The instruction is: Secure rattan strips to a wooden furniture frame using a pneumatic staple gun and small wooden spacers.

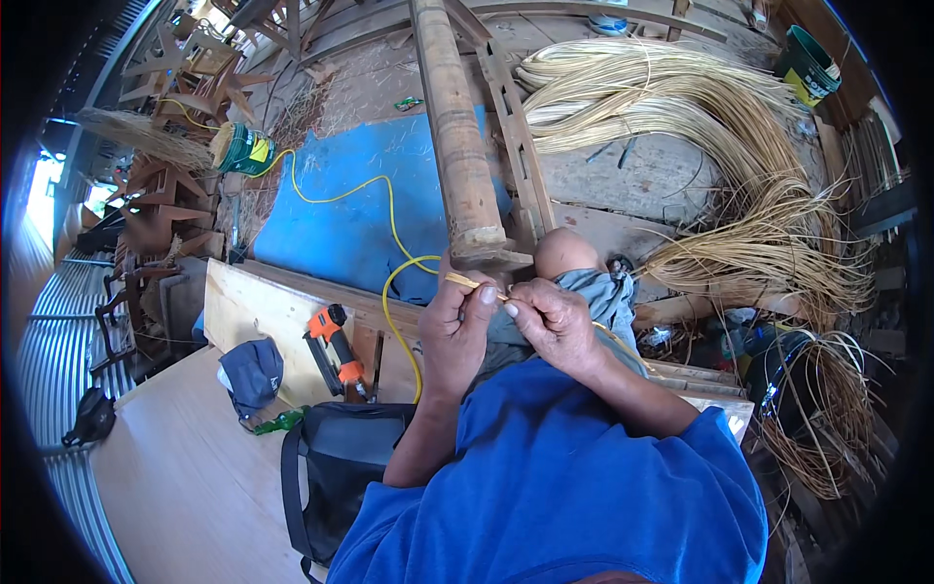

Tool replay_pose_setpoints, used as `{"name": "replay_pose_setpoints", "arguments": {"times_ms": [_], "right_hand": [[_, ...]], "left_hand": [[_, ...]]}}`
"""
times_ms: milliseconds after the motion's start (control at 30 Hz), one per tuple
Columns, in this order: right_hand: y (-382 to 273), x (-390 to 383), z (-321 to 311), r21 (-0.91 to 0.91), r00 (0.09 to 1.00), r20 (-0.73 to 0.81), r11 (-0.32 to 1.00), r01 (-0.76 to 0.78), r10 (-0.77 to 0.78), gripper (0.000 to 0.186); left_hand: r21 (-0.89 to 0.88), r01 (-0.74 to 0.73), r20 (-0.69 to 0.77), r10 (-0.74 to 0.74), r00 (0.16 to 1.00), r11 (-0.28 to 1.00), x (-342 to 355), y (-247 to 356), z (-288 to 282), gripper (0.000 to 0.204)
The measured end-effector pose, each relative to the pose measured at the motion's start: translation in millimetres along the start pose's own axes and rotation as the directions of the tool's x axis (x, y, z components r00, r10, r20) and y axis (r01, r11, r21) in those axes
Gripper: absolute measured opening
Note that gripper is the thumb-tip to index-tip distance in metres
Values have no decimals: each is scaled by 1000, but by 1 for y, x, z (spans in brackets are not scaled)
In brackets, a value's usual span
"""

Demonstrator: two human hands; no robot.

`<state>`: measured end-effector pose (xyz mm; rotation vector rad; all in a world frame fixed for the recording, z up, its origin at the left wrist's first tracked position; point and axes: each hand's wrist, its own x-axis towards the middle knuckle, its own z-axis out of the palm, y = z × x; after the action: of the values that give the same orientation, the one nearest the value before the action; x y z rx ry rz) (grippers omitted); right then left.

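Here's the pale strip, just by the wooden pole's near end, left hand and right hand both pinching it! Out left of the blue sheet, a green bucket flashes a yellow printed label.

On the wooden bench, a nail gun was laid near the far edge and a cap toward the left edge. On the plank floor, a blue sheet was spread, and pale strands were heaped toward the right edge.
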<state>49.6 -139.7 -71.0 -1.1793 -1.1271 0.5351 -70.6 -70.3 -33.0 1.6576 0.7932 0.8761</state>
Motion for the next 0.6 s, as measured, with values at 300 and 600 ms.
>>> {"name": "replay_pose_setpoints", "arguments": {"times_ms": [300, 600], "right_hand": [[-3, 38, -41, -14, 960, 279, 1000, 8, -4, 9], [-9, 87, -60, -13, 861, 417, 949, -315, 291, 11]], "left_hand": [[122, 1, -97, 10, 995, 993, 13, 14, -6, 5], [80, 129, -139, -118, 983, 988, 43, 18, -11, 6]]}}
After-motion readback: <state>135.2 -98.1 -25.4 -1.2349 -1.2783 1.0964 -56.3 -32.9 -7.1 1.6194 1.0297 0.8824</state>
